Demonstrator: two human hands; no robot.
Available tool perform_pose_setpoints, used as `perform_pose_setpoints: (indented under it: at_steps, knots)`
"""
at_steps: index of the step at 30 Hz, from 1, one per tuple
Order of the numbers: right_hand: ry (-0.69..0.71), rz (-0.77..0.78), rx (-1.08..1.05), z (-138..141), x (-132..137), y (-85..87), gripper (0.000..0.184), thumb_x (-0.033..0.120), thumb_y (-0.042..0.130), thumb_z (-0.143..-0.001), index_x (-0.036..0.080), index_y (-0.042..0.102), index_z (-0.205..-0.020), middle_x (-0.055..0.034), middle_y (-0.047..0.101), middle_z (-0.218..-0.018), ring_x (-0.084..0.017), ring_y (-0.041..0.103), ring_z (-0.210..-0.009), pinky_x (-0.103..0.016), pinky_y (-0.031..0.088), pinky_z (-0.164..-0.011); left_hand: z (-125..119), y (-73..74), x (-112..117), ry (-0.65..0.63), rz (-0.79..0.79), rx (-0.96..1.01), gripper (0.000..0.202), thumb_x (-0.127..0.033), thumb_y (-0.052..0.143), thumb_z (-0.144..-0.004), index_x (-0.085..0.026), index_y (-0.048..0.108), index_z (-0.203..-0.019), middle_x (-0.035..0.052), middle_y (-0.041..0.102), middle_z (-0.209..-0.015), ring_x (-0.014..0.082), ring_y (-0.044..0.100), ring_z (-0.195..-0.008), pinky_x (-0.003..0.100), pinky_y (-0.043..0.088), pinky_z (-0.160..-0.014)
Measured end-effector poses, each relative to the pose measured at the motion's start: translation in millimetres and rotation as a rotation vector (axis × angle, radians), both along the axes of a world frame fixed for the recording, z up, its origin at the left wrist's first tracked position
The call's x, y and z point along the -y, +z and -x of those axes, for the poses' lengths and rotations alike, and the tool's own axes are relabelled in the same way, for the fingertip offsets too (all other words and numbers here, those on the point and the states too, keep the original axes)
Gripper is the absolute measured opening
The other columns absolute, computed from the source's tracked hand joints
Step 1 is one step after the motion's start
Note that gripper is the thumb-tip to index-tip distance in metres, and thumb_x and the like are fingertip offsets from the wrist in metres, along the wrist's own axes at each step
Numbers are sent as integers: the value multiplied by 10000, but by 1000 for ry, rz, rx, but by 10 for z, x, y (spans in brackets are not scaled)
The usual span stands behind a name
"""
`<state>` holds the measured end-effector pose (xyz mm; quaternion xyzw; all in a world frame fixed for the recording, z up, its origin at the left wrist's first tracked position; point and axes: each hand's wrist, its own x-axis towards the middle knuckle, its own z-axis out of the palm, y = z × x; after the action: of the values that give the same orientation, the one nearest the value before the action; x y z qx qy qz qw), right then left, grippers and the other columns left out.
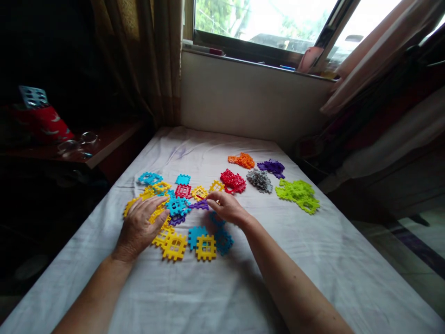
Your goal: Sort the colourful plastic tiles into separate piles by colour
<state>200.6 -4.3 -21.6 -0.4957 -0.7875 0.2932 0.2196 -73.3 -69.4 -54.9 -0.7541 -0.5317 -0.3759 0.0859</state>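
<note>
Many square plastic waffle tiles lie mixed on a white sheet [215,287]: yellow tiles [174,246], blue tiles [178,206], a red one [182,190]. My left hand [139,228] rests flat on the yellow tiles at the heap's left, fingers spread. My right hand [226,207] reaches in from the right and pinches a purple tile [199,204] by its edge in the middle of the heap. Sorted piles lie beyond: red [233,181], orange [242,160], purple [271,167], grey [260,180], lime green [298,194].
The sheet covers a bed or table that runs to a wall under a window [264,23]. A dark wooden shelf [86,148] with glasses and a red bag stands at the left. Curtains hang at both sides. The floor drops away at the right.
</note>
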Motion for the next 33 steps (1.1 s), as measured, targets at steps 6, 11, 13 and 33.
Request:
perform_pose_setpoints:
  at_steps: [6,11,13,33]
  knots:
    - [11,-30,-40,126,136,-38,166,285,565,-950,214,713,-966,-9,712,-894,-134,601,-794,-232,424,-730,-165,2,74,-149,23,-76,416,-475,511,-951,-270,584,-1306,60,701,-1254,233,632,-1183,453,387,-1107]
    - [-72,-110,18,140,64,-123,200,303,516,-960,225,700,-959,-18,719,-894,-149,613,-796,-236,417,-714,-275,-37,113,-240,157,-120,384,-506,522,-937,-325,640,-1255,32,703,-1255,253,604,-1223,537,294,-1160]
    - [-172,-176,27,95,-11,-148,242,315,475,-971,228,699,-936,-25,724,-880,-156,625,-789,-241,417,-716,-271,-44,108,-236,174,-116,368,-495,517,-940,-323,654,-1236,32,704,-1254,256,602,-1227,549,283,-1163]
    - [-342,-496,444,-394,-498,-67,304,267,485,-965,213,709,-1162,-93,682,-1255,-246,551,-1154,-352,382,-977,31,13,-28,67,46,18,294,-409,477,-938,-258,716,-1021,45,761,-1095,247,673,-1096,462,430,-1060]
